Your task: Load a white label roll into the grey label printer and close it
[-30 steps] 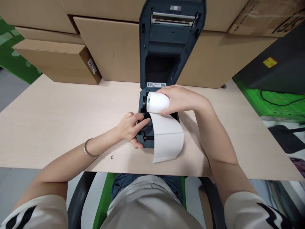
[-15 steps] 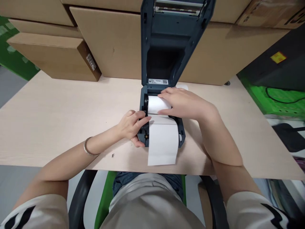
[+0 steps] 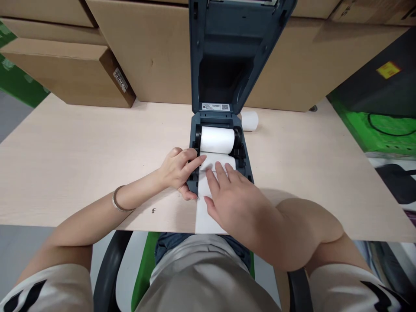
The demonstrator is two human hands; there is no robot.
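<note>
A dark blue-grey label printer (image 3: 248,171) stands on the table with its lid (image 3: 230,41) raised. White label paper on a roll (image 3: 217,139) sits between the black holders inside. From it a paper strip (image 3: 204,216) runs forward over the printer's front to the table edge. My left hand (image 3: 180,171) grips the printer's left side, thumb low at the front corner and a fingertip by the strip's left edge. Fingers apart, my right hand (image 3: 235,199) lies flat over the strip and hides part of it and of the printer's front.
Behind the printer stand large cardboard boxes (image 3: 152,56), with a smaller box (image 3: 65,73) at the left back. A white cylindrical roll (image 3: 250,121) lies at the printer's right rear. The wooden table (image 3: 81,147) ends close to my body.
My right hand has moved from the roll forward onto the strip, which now reaches further toward me. The roll and the white cylinder behind have come into sight. My left hand stays put.
</note>
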